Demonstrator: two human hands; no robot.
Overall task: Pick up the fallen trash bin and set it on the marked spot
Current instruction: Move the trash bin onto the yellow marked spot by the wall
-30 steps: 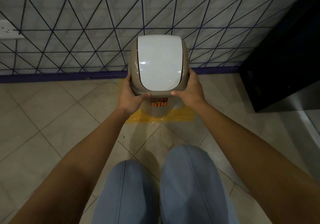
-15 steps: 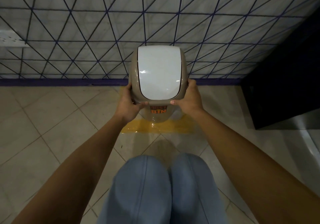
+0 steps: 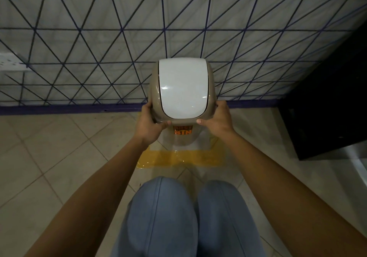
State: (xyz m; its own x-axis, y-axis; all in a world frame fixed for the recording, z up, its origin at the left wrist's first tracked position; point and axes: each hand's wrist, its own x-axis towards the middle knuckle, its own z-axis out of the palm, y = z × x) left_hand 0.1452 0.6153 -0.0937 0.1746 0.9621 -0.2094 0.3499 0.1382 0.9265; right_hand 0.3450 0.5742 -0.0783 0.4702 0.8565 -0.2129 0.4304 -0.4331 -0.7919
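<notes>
trash bin (image 3: 158, 90), one, stands upright on the one yellow marked spot (image 3: 178, 158) on the floor at 12 o'clock from my two knees (image 3: 162, 213). my left hand (image 3: 150, 124) and right hand (image 3: 217, 118) each clasp its lid rim, one per side.

Beige trash bin (image 3: 153, 90) with white lid (image 3: 183, 87); yellow floor marking (image 3: 178, 156); wall (image 3: 99, 28) grey with blue triangle lines.
</notes>
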